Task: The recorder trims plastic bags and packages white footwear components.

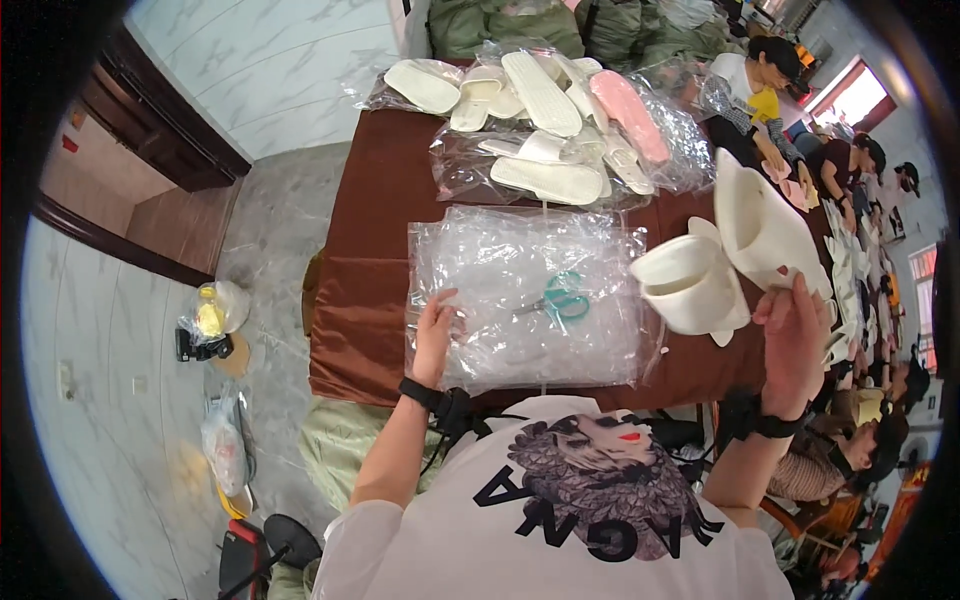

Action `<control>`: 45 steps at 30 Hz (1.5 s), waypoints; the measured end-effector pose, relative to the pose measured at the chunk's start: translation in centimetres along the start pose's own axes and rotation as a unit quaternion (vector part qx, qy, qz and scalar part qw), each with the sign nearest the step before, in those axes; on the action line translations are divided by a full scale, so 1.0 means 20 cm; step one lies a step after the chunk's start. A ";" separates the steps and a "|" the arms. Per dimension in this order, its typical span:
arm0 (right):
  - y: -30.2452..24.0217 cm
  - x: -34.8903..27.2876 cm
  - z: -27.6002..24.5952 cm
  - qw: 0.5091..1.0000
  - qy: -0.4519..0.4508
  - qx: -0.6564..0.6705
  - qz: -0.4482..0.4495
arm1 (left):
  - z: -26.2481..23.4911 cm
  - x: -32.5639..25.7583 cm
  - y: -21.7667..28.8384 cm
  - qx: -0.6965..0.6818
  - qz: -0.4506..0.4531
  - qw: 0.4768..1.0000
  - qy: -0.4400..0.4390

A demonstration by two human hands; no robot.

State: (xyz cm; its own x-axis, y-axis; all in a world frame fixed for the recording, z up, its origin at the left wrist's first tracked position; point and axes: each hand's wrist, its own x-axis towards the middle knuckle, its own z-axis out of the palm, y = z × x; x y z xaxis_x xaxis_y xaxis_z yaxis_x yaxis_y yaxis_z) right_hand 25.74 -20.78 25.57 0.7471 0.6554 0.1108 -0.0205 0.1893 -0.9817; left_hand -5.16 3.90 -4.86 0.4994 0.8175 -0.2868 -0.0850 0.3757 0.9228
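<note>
My left hand [437,325] lies with fingers apart on the left part of a stack of clear plastic bags [480,270]. Teal-handled scissors [567,299] rest on the stack, or just under its top film; I cannot tell which. On the right, my right hand [797,335] has its fingers closed at the lower edge of a white slipper [750,215], which stands tilted up. A tiny red spot shows by the fingertips. Beside it, left of my right hand, sit more white slippers [690,290], their wide straps facing up.
Bagged white slippers [545,180] and a pink slipper [630,115] lie along the far side of the brown-covered table [350,250]. Green sacks [530,30] stand behind. Several people work along a slipper-covered table at the right. A wall and doorway are at the left.
</note>
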 end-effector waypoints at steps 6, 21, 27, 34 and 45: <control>0.15 -0.01 0.36 0.988 -0.101 -0.001 0.118 | -0.01 -0.03 0.09 0.101 0.025 0.993 0.063; 1.41 0.32 -0.26 0.798 -0.114 -0.590 -0.048 | 0.25 -0.27 0.17 0.453 0.336 0.826 -0.025; 1.57 0.26 -0.18 0.855 -0.157 -0.485 0.090 | 0.43 -0.11 0.24 0.619 0.316 0.712 -0.098; 1.54 0.24 -0.21 0.857 -0.166 -0.487 0.013 | 0.52 0.02 0.15 0.746 0.300 0.561 -0.197; 1.42 0.29 -0.07 0.798 -0.217 -0.520 -0.216 | 0.42 -0.16 0.41 0.522 0.382 0.763 0.001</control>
State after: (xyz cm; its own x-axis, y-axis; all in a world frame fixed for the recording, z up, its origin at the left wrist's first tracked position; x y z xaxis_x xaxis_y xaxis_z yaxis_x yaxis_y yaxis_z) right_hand 30.46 -12.57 -1.84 0.2311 0.9270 0.2954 0.9068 -0.0952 -0.4108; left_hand -0.12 0.76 5.85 0.6468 0.6246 0.4375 0.3823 -0.7620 0.5228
